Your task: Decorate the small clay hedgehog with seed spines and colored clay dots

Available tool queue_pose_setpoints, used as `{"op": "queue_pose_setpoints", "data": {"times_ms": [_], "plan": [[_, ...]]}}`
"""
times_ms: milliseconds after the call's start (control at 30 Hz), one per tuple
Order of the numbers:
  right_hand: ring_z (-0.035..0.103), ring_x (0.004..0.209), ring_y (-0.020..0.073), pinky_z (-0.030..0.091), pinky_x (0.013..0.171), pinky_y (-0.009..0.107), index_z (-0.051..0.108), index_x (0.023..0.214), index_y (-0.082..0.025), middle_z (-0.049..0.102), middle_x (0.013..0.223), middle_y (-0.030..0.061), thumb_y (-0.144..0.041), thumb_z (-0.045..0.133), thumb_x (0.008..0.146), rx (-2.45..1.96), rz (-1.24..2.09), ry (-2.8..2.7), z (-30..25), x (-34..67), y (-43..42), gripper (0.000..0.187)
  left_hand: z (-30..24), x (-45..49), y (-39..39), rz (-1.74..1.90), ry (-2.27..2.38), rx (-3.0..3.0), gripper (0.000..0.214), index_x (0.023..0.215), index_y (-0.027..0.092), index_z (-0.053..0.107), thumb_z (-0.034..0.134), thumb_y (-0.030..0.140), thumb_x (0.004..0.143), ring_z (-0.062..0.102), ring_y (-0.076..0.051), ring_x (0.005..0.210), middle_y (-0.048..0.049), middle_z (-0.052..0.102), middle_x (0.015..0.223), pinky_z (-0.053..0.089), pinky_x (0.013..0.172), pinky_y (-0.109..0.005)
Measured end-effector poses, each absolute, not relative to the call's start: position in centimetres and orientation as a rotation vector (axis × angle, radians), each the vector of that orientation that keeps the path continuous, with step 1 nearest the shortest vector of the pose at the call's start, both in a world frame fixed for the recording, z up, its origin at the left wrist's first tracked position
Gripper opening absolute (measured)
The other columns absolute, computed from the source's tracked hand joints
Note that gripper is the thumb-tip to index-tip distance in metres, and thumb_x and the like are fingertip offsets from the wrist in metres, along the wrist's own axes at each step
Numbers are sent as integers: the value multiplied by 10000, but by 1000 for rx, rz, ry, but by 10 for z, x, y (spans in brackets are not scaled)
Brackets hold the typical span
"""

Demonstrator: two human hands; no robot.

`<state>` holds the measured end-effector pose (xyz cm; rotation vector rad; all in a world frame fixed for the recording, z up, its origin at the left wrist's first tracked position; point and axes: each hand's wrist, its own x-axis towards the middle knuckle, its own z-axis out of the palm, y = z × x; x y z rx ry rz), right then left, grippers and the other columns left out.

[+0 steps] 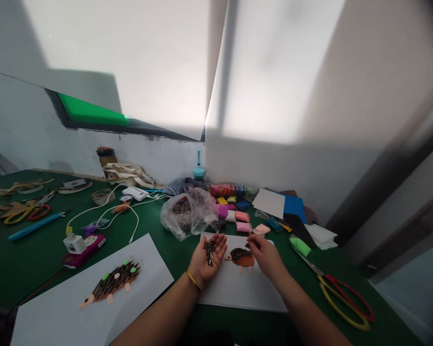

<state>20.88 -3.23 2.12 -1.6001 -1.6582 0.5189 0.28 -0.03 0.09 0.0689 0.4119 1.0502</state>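
- sunflower seeds (210, 252): small dark striped heap lying on the left hand's palm, more in a bag further back
- left hand (205, 259): palm up, fingers open and slightly cupped, holding the seeds loose with no grip, just above the card's top edge
- right hand (265, 254): over the card beside the left hand, fingertips (251, 243) bunched in a pinch; too small to tell if a seed is in it
- clay hedgehog (241, 258): orange-brown body on the card between the hands, a patch of dark seeds on its back, just below the right fingertips
- white card (216, 288): under the hedgehog, lying on the green table (25, 269)
- finished-looking seed hedgehog (113, 281): on a second white card (50, 312), left of the hands, seeds covering its back
- plastic bag (173, 221): crumpled, holds more seeds, just behind the card
- clay packets (234, 214): colored, in a row behind the card
- yellow-and-red scissors (342, 300): lying on the table, right of the right hand
- risk: open palm has nothing retaining the seeds, so a tilt or knock could spill them; a bumped hedgehog could shed seeds if the clay grips weakly
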Motion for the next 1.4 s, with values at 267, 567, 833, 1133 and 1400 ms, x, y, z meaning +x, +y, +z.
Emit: {"op": "queue_pose_setpoints", "data": {"times_ms": [267,567,833,1133,1400], "plan": [[601,695,162,397,621,250,593,881,-229,669,767,4,-274,447,800,-1694,678,-1738,1,213,-50,173,-3,2,2,1054,428,65,280,990,113,586,434,332,901,560,-246,1127,-158,640,1088,492,904,-377],[547,837,178,349,722,261,652,798,-225,638,822,29,-244,512,816,-1690,236,-2031,12,204,-52,143,-1,2,1,1057,433,67,276,956,105,589,441,331,900,559,-259,1126,-158,641,1075,491,905,-380],[540,874,178,351,767,263,671,884,-230,643,880,33,-242,503,843,-1681,202,-2077,8,201,-49,174,-1,2,0,1057,431,63,283,954,106,586,437,341,902,553,-260,1134,-156,638,1080,487,910,-383],[544,873,178,352,772,261,673,836,-207,640,864,43,-211,486,843,-1686,158,-2120,3,199,-45,188,-5,2,3,1052,428,65,283,964,106,590,445,341,900,547,-262,1141,-151,638,1085,491,905,-381],[548,848,180,353,757,265,666,807,-209,638,835,43,-203,497,834,-1675,112,-2136,-1,197,-42,171,-1,3,1,1051,443,52,293,950,101,595,438,344,903,544,-270,1143,-154,637,1079,491,903,-387]]}}
